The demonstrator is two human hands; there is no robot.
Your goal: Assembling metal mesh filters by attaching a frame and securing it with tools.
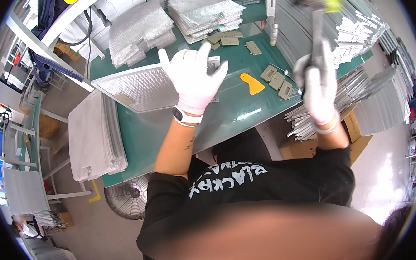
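Observation:
My left hand (194, 81), in a white glove, is raised with its fingers spread over a silver, mesh-textured framed panel (141, 86). It covers part of the panel's right side; whether it touches is unclear. A small beige plate sits on the panel's near edge. On the right, my gloved right hand (321, 89) is closed round the handle of a mallet (317, 32). The mallet's dark and yellow-green head is up, smeared by motion. Between the hands lie a yellow scraper (252, 84) and several beige plastic pieces (276, 81) on the green table (235, 114).
Stacks of silver panels (140, 29) stand at the back, another stack (96, 137) at the left edge. Long grey strips (288, 34) are piled at the right, beside a hanging tool (272, 16). Thin metal rods (307, 119) and a cardboard box (358, 135) are nearer me. A fan (128, 197) stands below.

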